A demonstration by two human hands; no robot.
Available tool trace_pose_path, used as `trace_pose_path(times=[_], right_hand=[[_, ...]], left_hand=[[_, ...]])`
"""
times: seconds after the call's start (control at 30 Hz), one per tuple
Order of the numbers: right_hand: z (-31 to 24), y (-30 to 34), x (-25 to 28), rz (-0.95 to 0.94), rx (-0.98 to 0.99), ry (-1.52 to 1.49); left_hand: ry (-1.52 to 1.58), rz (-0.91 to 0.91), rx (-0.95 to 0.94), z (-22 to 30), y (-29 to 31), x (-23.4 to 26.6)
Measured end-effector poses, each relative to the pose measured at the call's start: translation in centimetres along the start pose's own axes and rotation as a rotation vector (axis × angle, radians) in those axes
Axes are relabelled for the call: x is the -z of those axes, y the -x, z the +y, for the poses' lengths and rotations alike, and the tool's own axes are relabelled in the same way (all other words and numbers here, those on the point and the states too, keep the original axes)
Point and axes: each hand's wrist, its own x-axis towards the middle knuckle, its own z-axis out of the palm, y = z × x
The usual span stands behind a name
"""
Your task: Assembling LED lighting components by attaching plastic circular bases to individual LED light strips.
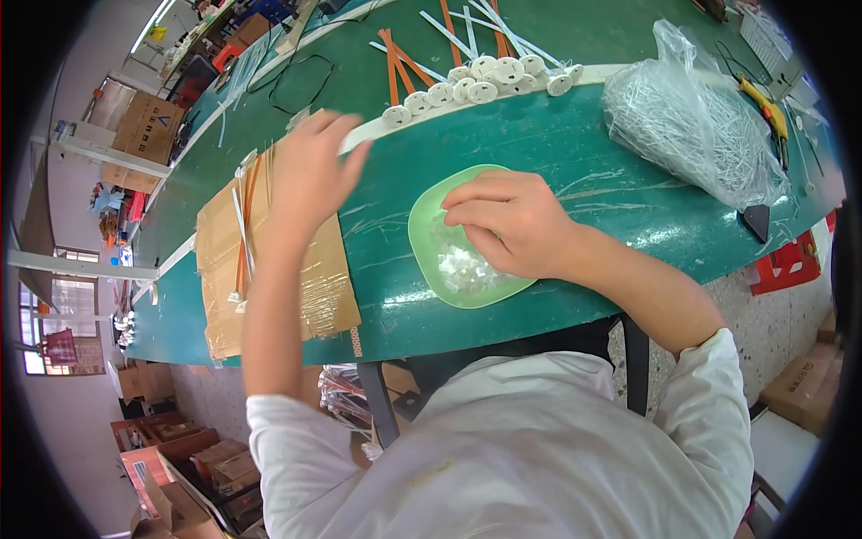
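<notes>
Over the bowl [423, 247]: I see the right hand [512, 220] reaching in from the right, back of the hand up, fingertips above the bowl's far half.
Right grip: fingers curled and drawn in toward the thumb; I cannot tell whether the tips meet or have hold of anything.
Clear pieces [460, 271]: loose in the bowl, gathered toward its near side, so they lie below the right grip and a little toward the person; too small for me to make out a long axis.
Nearer hand: the right, plainly; the left is well apart from the pieces, out beyond the bowl's left side.
Left hand [314, 166]: raised over the far part of the cardboard [323, 278], blurred; the thumb stands away from the fingers, so I judge its grip parted, with nothing I can see in it.
Strips [242, 225]: orange and white, on the cardboard, left of the left hand, long axis running away from the person.
Discs [483, 92]: white, clustered on the tabletop [386, 269] beyond the bowl, tails [392, 72] pointing away.
Bag [691, 135]: clear, full of thin white sticks, far right, with a yellow tool [766, 110] just beside it.
</notes>
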Motion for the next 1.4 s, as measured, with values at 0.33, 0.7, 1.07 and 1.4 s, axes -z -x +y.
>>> trace_pose_path(times=[0.33,0.7,1.07,1.4], right_hand=[[0.1,-0.2,0.4,0.040,-0.049,-0.035],[1.1,-1.5,0.7,0.314,-0.257,-0.135],[0.7,-1.4,1.2,0.228,0.236,0.226],[0.7,-0.9,0.3,0.286,0.331,0.278]], left_hand=[[-0.172,-0.007,-0.036,1.0,-6.6,-7.3],[1.144,0.252,0.304,9.2,2.4,-2.5],[1.903,0.090,0.192,8.7,5.5,-4.7],[1.831,0.008,0.191,8.9,5.9,-5.1]])
